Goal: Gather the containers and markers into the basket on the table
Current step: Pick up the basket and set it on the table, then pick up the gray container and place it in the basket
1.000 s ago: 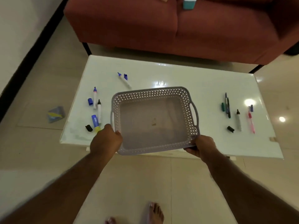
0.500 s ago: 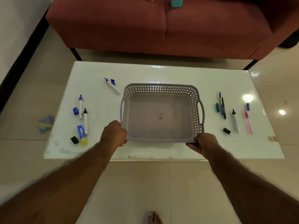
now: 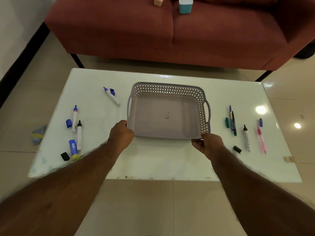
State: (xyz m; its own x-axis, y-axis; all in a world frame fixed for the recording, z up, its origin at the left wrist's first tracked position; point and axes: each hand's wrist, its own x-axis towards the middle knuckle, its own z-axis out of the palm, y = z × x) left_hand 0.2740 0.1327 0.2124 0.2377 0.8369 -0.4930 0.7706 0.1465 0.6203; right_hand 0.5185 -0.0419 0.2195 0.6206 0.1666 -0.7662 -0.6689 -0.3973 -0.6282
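A grey perforated basket (image 3: 167,87) sits in the middle of the white table (image 3: 163,160), with nothing in it but a small brown speck. My left hand (image 3: 121,134) grips its near left corner and my right hand (image 3: 207,144) grips its near right corner. Uncapped markers lie to the left: a blue one (image 3: 111,96), another blue one (image 3: 74,117), a black one (image 3: 79,133), plus a blue and yellow tube (image 3: 73,148). To the right lie a blue and a green marker (image 3: 232,121), a black marker (image 3: 246,137) and a pink pen (image 3: 261,139). Loose caps lie among them.
A dark red sofa (image 3: 170,31) stands behind the table, with a teal and white container (image 3: 185,5) and a pink block (image 3: 158,1) on its seat. A blue and yellow scrap (image 3: 38,134) lies on the tiled floor at the left.
Both hands have moved the basket forward from the table's near edge onto the middle of the table. The view has shifted closer.
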